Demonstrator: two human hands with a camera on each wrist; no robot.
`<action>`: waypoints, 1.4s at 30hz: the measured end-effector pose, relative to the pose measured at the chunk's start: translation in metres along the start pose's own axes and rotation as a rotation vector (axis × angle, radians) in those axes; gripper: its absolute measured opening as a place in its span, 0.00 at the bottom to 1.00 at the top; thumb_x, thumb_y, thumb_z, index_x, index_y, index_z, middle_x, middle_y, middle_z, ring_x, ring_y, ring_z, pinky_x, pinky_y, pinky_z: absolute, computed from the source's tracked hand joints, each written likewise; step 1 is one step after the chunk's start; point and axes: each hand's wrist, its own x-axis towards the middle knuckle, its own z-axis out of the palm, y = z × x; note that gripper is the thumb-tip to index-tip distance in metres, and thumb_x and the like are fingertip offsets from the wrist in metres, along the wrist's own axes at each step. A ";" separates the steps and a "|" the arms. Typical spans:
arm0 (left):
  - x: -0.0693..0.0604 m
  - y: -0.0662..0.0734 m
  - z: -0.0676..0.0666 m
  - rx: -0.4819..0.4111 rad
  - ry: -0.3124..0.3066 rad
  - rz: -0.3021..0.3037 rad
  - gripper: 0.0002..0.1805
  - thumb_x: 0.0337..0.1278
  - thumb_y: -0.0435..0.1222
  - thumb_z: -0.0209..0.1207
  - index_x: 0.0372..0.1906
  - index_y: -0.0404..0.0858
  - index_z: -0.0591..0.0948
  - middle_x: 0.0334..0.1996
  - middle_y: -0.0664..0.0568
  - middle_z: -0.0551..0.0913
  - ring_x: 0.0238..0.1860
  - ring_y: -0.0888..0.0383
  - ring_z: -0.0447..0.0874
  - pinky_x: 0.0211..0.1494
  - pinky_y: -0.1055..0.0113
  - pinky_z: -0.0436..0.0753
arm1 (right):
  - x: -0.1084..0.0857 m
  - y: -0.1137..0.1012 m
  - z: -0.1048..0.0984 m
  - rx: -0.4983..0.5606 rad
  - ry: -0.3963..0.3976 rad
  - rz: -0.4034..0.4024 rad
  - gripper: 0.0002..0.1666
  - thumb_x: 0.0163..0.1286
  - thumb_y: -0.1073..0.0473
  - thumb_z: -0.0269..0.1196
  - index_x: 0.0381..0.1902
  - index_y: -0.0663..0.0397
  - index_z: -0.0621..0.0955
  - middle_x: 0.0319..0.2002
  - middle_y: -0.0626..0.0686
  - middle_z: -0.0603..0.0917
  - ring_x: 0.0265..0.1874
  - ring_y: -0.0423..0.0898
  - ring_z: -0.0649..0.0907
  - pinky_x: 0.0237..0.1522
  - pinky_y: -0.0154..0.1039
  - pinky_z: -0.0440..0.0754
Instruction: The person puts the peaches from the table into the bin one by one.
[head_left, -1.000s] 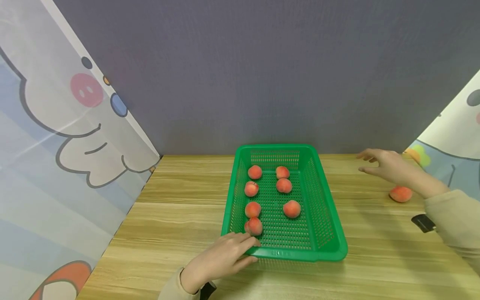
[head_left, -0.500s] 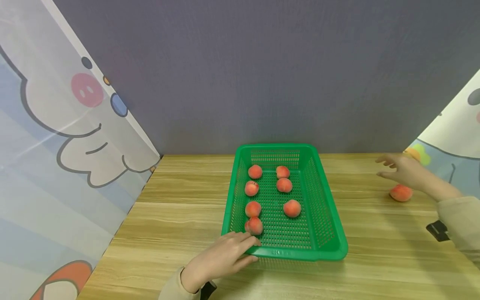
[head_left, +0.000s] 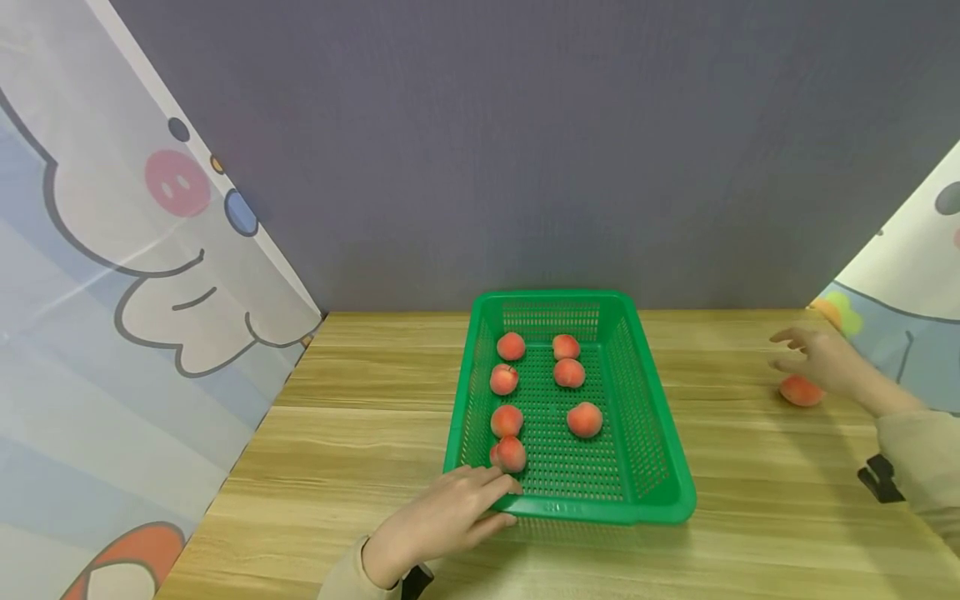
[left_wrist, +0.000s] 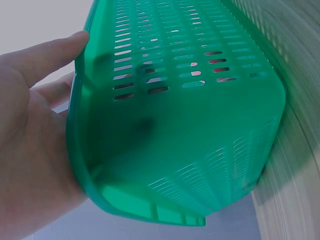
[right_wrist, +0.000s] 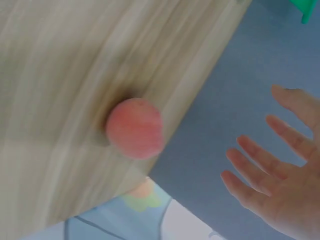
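Observation:
My left hand point(head_left: 450, 517) holds the near-left rim of a green perforated basket point(head_left: 663, 510). In the left wrist view the thumb lies outside the basket wall point(left_wrist: 140, 130), and the other fingers go behind the rim. Several peaches lie in the basket, including one peach point(head_left: 584, 420) right of centre and another peach point(head_left: 512, 454) by the left hand. My right hand point(head_left: 828, 362) hovers above a lone peach point(head_left: 799, 390) on the table, partly covering it. In the right wrist view the fingers are spread and hold nothing, apart from the peach point(right_wrist: 135, 128).
The wooden table point(head_left: 360, 400) runs back to a grey wall panel point(head_left: 480, 150). Cartoon-printed sheets stand at the left point(head_left: 97, 275) and right. A black strap point(head_left: 881, 477) hangs at the right wrist.
The right hand has moved right and slightly down, coming over the lone peach. The left hand, the basket and the peaches stay where they were.

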 end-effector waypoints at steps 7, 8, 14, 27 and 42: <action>0.000 0.001 0.000 0.004 -0.002 -0.001 0.13 0.57 0.46 0.53 0.42 0.44 0.74 0.31 0.62 0.74 0.26 0.70 0.68 0.35 0.80 0.70 | -0.006 0.015 0.007 -0.025 -0.076 0.078 0.26 0.59 0.57 0.60 0.46 0.75 0.69 0.37 0.80 0.72 0.33 0.72 0.74 0.30 0.57 0.73; 0.000 0.001 0.000 0.006 -0.003 -0.002 0.13 0.57 0.46 0.54 0.42 0.44 0.74 0.31 0.62 0.74 0.26 0.70 0.68 0.35 0.80 0.70 | -0.007 0.016 0.007 -0.026 -0.102 0.099 0.27 0.60 0.56 0.58 0.47 0.75 0.68 0.39 0.81 0.71 0.33 0.73 0.74 0.30 0.57 0.72; 0.000 0.001 0.000 0.008 0.001 0.001 0.13 0.55 0.45 0.55 0.42 0.44 0.74 0.31 0.62 0.75 0.26 0.70 0.68 0.35 0.80 0.70 | -0.012 0.024 0.012 -0.056 -0.140 0.127 0.27 0.63 0.55 0.56 0.49 0.73 0.66 0.42 0.82 0.68 0.21 0.58 0.77 0.23 0.48 0.74; 0.000 0.001 -0.001 -0.001 -0.015 -0.013 0.13 0.57 0.46 0.53 0.42 0.44 0.74 0.31 0.62 0.74 0.26 0.70 0.67 0.34 0.81 0.68 | -0.019 0.041 0.032 -0.016 -0.084 0.121 0.29 0.55 0.59 0.62 0.45 0.79 0.66 0.37 0.82 0.69 0.32 0.73 0.73 0.32 0.59 0.71; 0.000 0.001 0.001 0.003 -0.010 -0.010 0.13 0.57 0.46 0.53 0.42 0.44 0.74 0.31 0.62 0.74 0.26 0.70 0.67 0.34 0.81 0.68 | -0.024 0.055 0.049 -0.035 -0.051 0.094 0.27 0.52 0.62 0.61 0.41 0.81 0.68 0.29 0.77 0.74 0.30 0.74 0.73 0.31 0.59 0.71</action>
